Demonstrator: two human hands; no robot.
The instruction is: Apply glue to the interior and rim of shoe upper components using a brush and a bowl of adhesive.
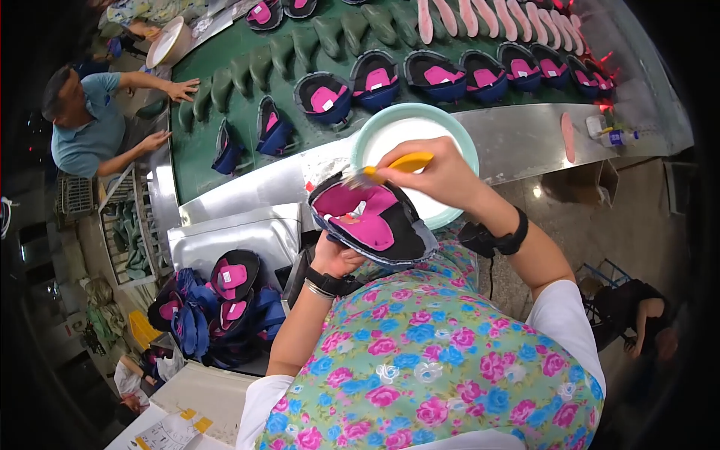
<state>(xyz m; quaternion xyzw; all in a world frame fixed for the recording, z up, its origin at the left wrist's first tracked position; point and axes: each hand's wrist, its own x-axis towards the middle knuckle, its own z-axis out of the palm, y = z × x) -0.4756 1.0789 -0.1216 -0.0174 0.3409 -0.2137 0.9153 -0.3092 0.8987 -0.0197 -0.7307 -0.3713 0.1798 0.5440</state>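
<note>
My left hand grips a shoe upper from below, its fingers partly hidden underneath. The upper is dark blue outside, black and bright pink inside, with its open side facing up. Pinched in my right hand is a brush with a yellow handle. Its bristles are blurred over the far left edge of the upper; whether they touch it I cannot tell. Beneath my right hand stands a pale green basin with white contents, right behind the upper.
A green conveyor carries rows of similar uppers, dark green shoe lasts and pink insoles. A metal tray at left has piled uppers beside it. One insole and a bottle lie right. A co-worker reaches the belt's left end.
</note>
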